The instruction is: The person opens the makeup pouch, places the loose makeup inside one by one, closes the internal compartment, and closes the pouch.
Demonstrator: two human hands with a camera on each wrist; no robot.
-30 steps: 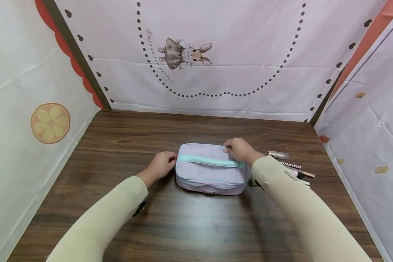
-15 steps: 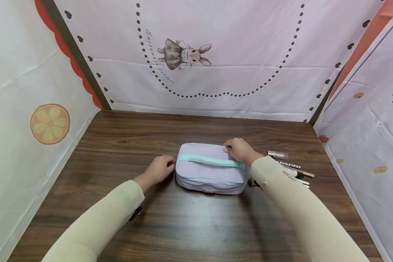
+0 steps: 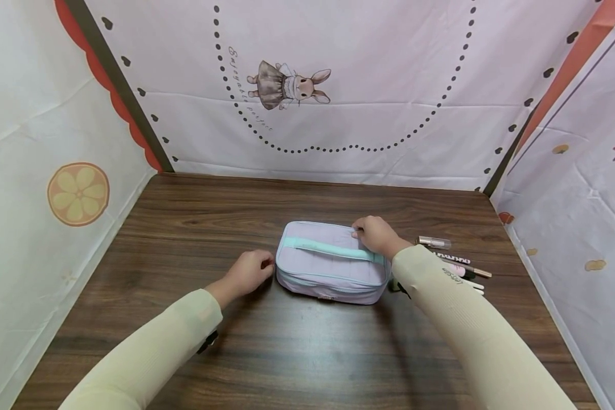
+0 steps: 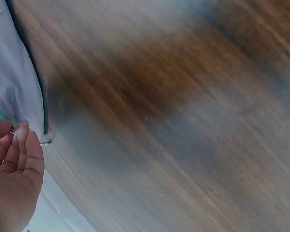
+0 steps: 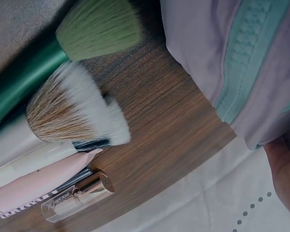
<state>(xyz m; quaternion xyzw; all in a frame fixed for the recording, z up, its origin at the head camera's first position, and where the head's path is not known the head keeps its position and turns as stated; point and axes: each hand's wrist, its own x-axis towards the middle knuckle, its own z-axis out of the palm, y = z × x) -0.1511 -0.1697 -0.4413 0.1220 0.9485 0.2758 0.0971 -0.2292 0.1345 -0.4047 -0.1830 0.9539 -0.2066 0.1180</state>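
A lilac zipped cosmetic bag (image 3: pixel 328 270) with a mint handle (image 3: pixel 333 250) lies on the table in the head view. At its left end my left hand (image 3: pixel 251 271) has thumb and fingertips together. The left wrist view shows that hand (image 4: pixel 17 176) pinching a small metal zipper pull (image 4: pixel 12 130) against the lilac cloth. My right hand (image 3: pixel 378 235) grips the bag's far right corner, fingers over the edge. Mint zipper tape (image 5: pixel 249 53) runs along the bag's side in the right wrist view, with part of the right hand (image 5: pixel 285 169) at the lower right.
Right of the bag lie a green brush (image 5: pixel 99 31), a brown-and-white brush (image 5: pixel 63 104), a pink tube (image 5: pixel 43 186) and a lipstick-like tube (image 5: pixel 79 195). My right sleeve partly hides them in the head view. Cloth walls (image 3: pixel 348 154) enclose the wooden table (image 3: pixel 210 210).
My left hand has slid toward the front along the bag's left end. The bag's left end has shifted slightly away from me. My right hand stays nearly still.
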